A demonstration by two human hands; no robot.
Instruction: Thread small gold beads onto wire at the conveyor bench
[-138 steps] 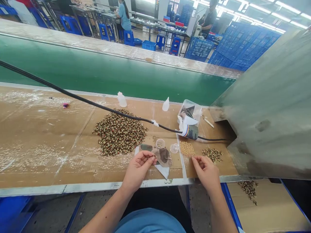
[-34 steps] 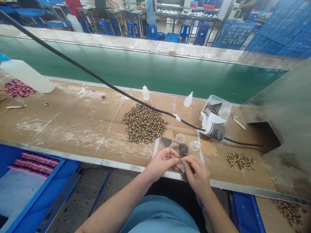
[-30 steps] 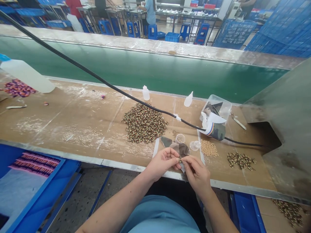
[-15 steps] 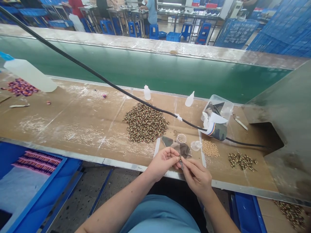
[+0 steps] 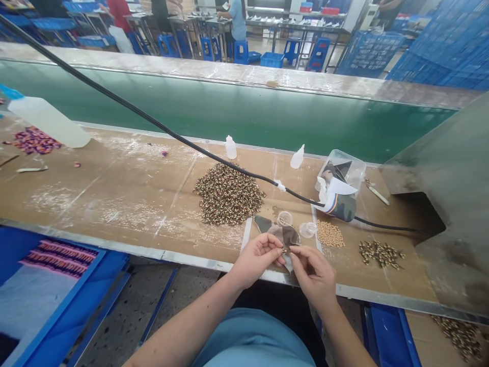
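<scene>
My left hand (image 5: 256, 259) and my right hand (image 5: 315, 274) meet at the near edge of the brown workbench (image 5: 114, 199), fingertips pinched together on one tiny patterned piece (image 5: 284, 250). Just beyond the fingers lies a camouflage cloth scrap (image 5: 280, 233) with two small clear cups (image 5: 284, 218) behind it. A big heap of small patterned pieces (image 5: 228, 193) sits left of the cups. To the right lie a patch of tan beads (image 5: 330, 234) and a smaller group of patterned pieces (image 5: 379, 252).
A black cable (image 5: 153, 125) crosses the bench to a grey metal housing (image 5: 446, 204). Two small white dropper bottles (image 5: 229, 147), a clear box with cloth (image 5: 340, 183), and a large bottle (image 5: 46, 120) stand about. Green conveyor (image 5: 229, 109) behind; blue bins (image 5: 57, 285) below. People work far back.
Over the last second both hands stay pinched together on the tiny piece, with the right fingers shifting slightly. Earlier, the right hand was apart, near the tan beads.
</scene>
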